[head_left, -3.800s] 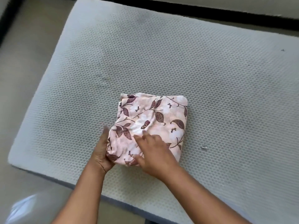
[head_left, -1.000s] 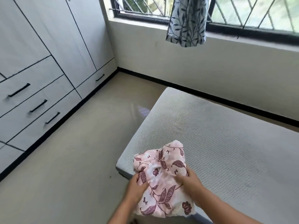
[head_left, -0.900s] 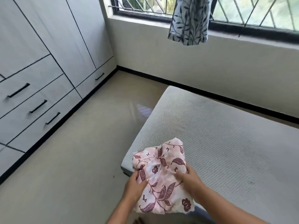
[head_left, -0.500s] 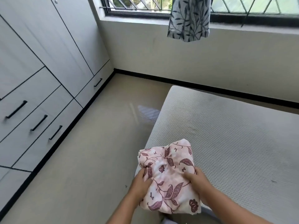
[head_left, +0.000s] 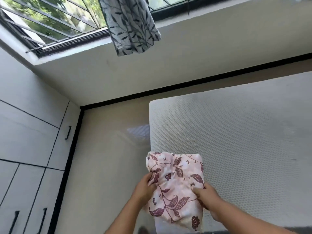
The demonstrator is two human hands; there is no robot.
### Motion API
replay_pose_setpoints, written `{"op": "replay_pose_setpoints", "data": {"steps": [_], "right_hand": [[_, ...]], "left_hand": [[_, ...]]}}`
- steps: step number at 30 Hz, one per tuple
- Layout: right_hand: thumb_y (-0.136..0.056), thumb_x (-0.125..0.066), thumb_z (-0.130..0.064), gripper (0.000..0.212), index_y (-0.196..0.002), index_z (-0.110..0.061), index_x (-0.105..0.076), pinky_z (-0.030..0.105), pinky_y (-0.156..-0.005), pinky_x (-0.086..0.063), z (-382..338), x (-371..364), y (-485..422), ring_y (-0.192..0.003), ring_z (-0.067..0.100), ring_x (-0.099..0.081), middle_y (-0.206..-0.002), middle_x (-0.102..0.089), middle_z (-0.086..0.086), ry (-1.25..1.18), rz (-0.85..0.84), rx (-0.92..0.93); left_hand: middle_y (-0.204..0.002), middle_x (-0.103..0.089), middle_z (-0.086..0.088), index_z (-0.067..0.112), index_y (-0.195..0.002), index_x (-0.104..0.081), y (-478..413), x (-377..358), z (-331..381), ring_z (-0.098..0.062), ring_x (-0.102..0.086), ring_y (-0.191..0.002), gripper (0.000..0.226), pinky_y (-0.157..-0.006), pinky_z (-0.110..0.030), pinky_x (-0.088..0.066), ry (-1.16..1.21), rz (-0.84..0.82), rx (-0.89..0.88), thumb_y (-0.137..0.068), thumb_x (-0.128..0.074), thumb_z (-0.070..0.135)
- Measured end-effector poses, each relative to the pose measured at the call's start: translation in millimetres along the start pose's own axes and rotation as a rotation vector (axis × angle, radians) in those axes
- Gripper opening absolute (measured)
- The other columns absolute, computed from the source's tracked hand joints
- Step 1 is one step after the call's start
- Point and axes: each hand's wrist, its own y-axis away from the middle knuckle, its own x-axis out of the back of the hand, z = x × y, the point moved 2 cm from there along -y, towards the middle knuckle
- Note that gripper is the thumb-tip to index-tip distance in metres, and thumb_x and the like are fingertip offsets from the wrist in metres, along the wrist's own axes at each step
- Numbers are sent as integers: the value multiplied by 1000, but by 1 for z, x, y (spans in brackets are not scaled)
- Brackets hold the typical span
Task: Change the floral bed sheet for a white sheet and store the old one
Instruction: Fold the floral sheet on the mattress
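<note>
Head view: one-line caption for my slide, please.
Left hand and right hand grip the folded floral bed sheet by the bare mattress edge, with the white wardrobe at left.

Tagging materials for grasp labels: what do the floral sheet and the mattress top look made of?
The floral sheet looks like thin woven fabric, probably cotton, matte: it creases and bunches softly. The mattress has a knit mesh-like cover, matte off-white: honeycomb dimples show; filling hidden.

You see two hands, your left hand (head_left: 143,184) and your right hand (head_left: 205,195); one folded floral sheet (head_left: 177,183); one mattress (head_left: 236,132); one leaf-patterned curtain (head_left: 131,26); one barred window (head_left: 50,22); one wardrobe (head_left: 25,132) showing three black handles (head_left: 68,132).
</note>
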Motion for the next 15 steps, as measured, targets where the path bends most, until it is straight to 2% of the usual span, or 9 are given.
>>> {"op": "replay_pose_setpoints", "data": {"steps": [2,3,4,6,8,11,13,15], "right_hand": [[-75,-72,-18,32,-107,-13,-71,44,-78,-63,-5,-12,-20,-86,28,-75,-91,-79,5,-69,42,-33],[-78,-72,-17,28,-105,-11,-71,39,-69,-62,-7,-19,-29,-77,25,-74,-84,-77,5,-111,70,-49],[-83,-71,-16,20,-102,-10,-71,31,-59,-57,-12,-26,-33,-67,22,-70,-76,-74,5,-146,106,-57],[-88,-72,-19,10,-95,-12,-69,24,-49,-45,-16,-40,-56,-59,17,-62,-69,-70,2,-206,204,-77],[-88,-74,-24,12,-93,-15,-69,26,-51,-47,-18,-59,-83,-65,18,-66,-75,-73,2,-244,290,-76],[-90,-73,-20,9,-96,-15,-68,38,-68,-58,-22,-91,-124,-77,22,-70,-93,-76,11,-309,419,-110],[-94,-69,-11,3,-93,-14,-67,34,-67,-56,-24,-111,-149,-74,19,-68,-95,-76,12,-369,499,-149],[-97,-65,-9,7,-95,-15,-67,27,-61,-52,-24,-131,-173,-77,17,-67,-98,-75,7,-453,568,-170]], "left_hand": [[-103,-66,17,39,-115,-56,-37,15,22,-11,-64,-99,31,-72,-12,-45,-117,-53,-30,-92,-65,19],[-103,-67,15,39,-116,-56,-56,22,31,-14,-64,-99,32,-79,-21,-50,-171,-67,-57,-89,-66,24],[-107,-69,10,33,-120,-60,-77,28,35,-19,-66,-103,37,-85,-28,-52,-218,-77,-73,-84,-64,28],[-110,-72,0,22,-122,-63,-128,37,42,-27,-67,-106,42,-90,-37,-53,-316,-135,-118,-81,-63,26],[-112,-72,-3,20,-125,-62,-182,46,44,-28,-66,-107,39,-88,-33,-52,-424,-186,-171,-87,-65,21],[-122,-68,-3,23,-137,-57,-262,52,52,-28,-62,-115,44,-86,-29,-45,-566,-265,-285,-93,-62,20],[-131,-65,-5,22,-143,-52,-315,50,53,-28,-60,-119,49,-90,-30,-45,-642,-320,-345,-95,-61,19],[-139,-60,-5,22,-147,-47,-360,44,51,-28,-56,-125,53,-98,-32,-44,-693,-401,-395,-96,-59,19]]}}
